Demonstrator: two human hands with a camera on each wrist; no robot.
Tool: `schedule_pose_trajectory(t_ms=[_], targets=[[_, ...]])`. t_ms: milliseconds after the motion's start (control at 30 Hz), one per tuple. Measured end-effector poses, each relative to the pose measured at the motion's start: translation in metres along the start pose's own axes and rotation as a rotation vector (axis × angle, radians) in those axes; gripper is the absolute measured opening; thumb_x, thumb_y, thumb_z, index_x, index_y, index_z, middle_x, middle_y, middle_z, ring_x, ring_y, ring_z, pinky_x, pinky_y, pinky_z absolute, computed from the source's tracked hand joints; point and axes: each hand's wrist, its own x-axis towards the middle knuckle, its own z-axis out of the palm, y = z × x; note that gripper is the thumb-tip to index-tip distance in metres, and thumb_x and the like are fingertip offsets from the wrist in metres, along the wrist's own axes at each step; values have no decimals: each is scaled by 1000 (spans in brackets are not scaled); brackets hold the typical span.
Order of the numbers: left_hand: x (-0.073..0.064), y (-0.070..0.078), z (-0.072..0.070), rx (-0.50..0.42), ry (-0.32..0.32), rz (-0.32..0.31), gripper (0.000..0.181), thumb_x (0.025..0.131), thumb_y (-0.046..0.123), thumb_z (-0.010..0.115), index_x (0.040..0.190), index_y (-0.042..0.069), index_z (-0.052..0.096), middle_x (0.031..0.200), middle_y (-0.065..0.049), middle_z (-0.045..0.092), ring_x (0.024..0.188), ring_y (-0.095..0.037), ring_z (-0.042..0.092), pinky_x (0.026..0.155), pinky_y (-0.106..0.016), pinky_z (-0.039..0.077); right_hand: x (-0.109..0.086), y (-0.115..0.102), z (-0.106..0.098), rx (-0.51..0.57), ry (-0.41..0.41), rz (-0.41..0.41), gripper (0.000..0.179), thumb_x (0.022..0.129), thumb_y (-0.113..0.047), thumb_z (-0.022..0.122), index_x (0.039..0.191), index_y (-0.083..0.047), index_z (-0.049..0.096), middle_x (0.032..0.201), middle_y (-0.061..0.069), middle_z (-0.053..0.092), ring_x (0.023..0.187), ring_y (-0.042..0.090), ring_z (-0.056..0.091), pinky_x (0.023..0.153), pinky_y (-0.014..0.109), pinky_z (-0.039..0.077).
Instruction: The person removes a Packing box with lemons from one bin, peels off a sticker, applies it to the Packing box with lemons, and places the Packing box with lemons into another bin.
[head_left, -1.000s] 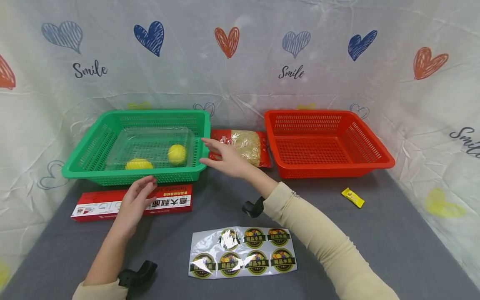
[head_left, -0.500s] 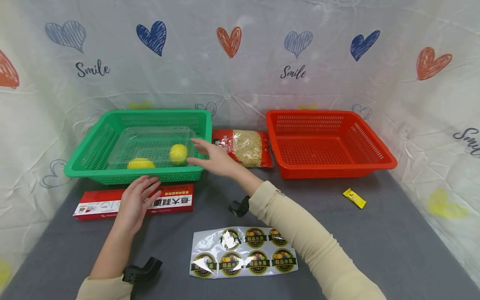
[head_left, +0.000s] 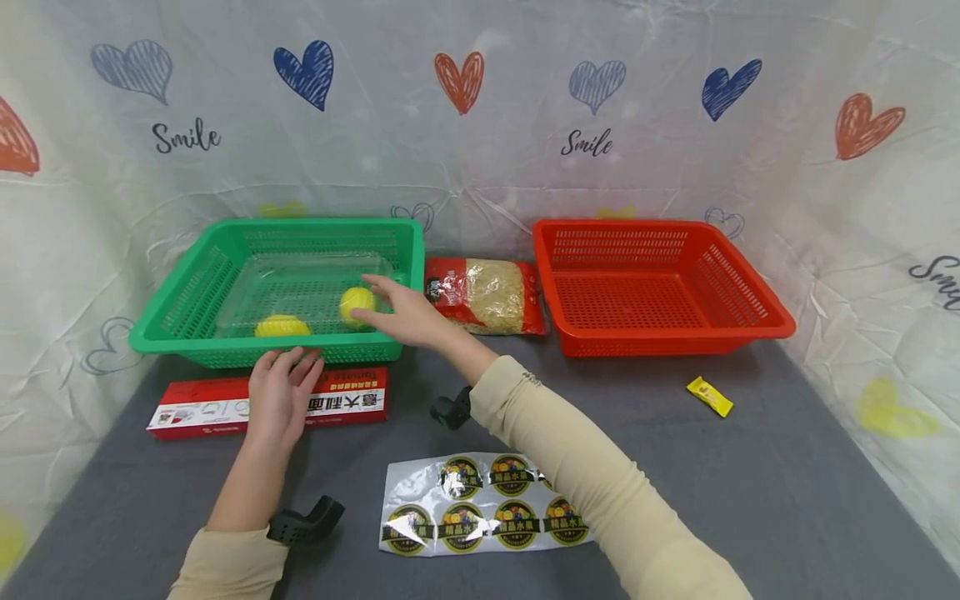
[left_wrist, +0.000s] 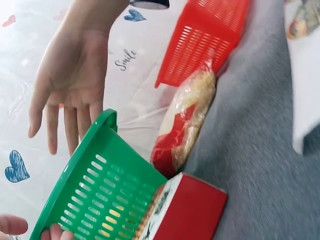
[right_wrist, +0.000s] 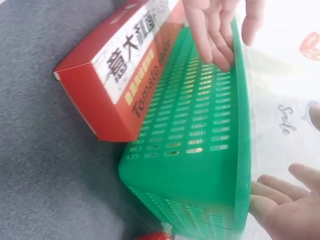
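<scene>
My left hand (head_left: 279, 396) is at the front rim of a green plastic basket (head_left: 187, 346); in the right wrist view its fingers (right_wrist: 215, 37) lie along the outer wall, thumb raised apart. Over the basket's right front corner, my right hand (head_left: 408, 317) hovers with fingers spread and relaxed, holding nothing. In the left wrist view that hand (left_wrist: 75, 75) hangs by the rim. Inside the basket lies a clear plastic box (head_left: 300, 271). A round yellow ball (head_left: 352, 302) and a ridged yellow piece (head_left: 281, 327) show there, the ball partly behind my right fingers.
A red-and-white pasta box (head_left: 352, 400) lies before the green basket, under my left hand. A bag of noodles (head_left: 495, 300) lies between it and a red basket (head_left: 660, 346). A yellow packet (head_left: 708, 396) lies right; my right sleeve partly covers a sticker sheet (head_left: 480, 542).
My right hand has moved left, from beside the green basket to over its right front corner. My left hand has shifted slightly right at the front rim.
</scene>
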Motion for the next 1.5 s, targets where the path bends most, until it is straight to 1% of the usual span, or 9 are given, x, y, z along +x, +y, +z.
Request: schedule_pose_trajectory(t_ms=[100, 300, 467, 633, 833, 1067, 1267, 1367, 1500], targets=[[5, 0, 2, -110, 1, -9, 74, 98, 20, 39, 143, 20, -19, 148, -6, 1, 135, -19, 18, 104, -26, 27, 5, -1, 2, -32, 5, 29, 64, 91, -41, 52, 145, -16, 26, 145, 5, 33, 128, 19, 37, 99, 35, 37], [14, -4, 7, -300, 64, -20, 65, 95, 17, 47, 144, 20, 4, 139, -2, 21, 131, -17, 24, 105, -26, 28, 15, -2, 6, -43, 14, 100, 68, 91, -44, 51, 146, -16, 23, 146, 5, 31, 128, 22, 36, 99, 37, 36], [19, -6, 7, -345, 100, -6, 61, 95, 13, 47, 142, 19, 9, 136, -2, 25, 129, -16, 27, 103, -27, 30, 23, -4, 10, -9, 45, 193, 72, 90, -46, 51, 147, -16, 19, 147, 5, 29, 129, 22, 35, 100, 39, 36], [19, -6, 5, -396, 93, -7, 62, 92, 11, 51, 140, 19, 12, 137, -1, 25, 127, -15, 29, 102, -27, 32, 34, -3, 18, 17, 82, 223, 72, 90, -43, 52, 147, -15, 18, 147, 4, 29, 130, 23, 34, 100, 38, 35], [19, -5, 3, -429, 99, -23, 60, 90, 8, 53, 137, 17, 16, 137, 1, 27, 125, -15, 31, 101, -27, 33, 42, -2, 26, 58, 103, 270, 72, 90, -41, 53, 147, -14, 17, 148, 4, 26, 132, 21, 29, 102, 37, 33], [20, -3, 3, -433, 116, -30, 61, 89, 7, 54, 137, 17, 17, 138, 0, 25, 125, -15, 30, 99, -28, 34, 46, -2, 24, 170, 101, 317, 73, 90, -39, 54, 147, -15, 15, 149, 5, 23, 133, 23, 27, 102, 39, 33], [19, -1, 1, -439, 130, -35, 65, 90, 8, 53, 140, 19, 13, 137, 2, 26, 121, -14, 33, 99, -28, 34, 53, -2, 31, 181, 101, 360, 74, 89, -36, 58, 147, -20, 15, 148, 6, 26, 133, 25, 27, 99, 40, 36], [19, -1, 1, -432, 133, -38, 62, 90, 9, 52, 138, 18, 15, 134, 2, 28, 119, -13, 35, 99, -28, 34, 56, -2, 34, 186, 99, 379, 77, 87, -34, 61, 147, -21, 14, 148, 6, 25, 134, 25, 23, 100, 41, 36], [19, -3, 5, -412, 139, -32, 55, 90, 9, 52, 133, 17, 19, 130, 0, 30, 115, -14, 36, 98, -28, 35, 55, 0, 32, 240, 70, 387, 82, 86, -29, 64, 148, -22, 11, 149, 4, 21, 134, 24, 25, 100, 40, 36]])
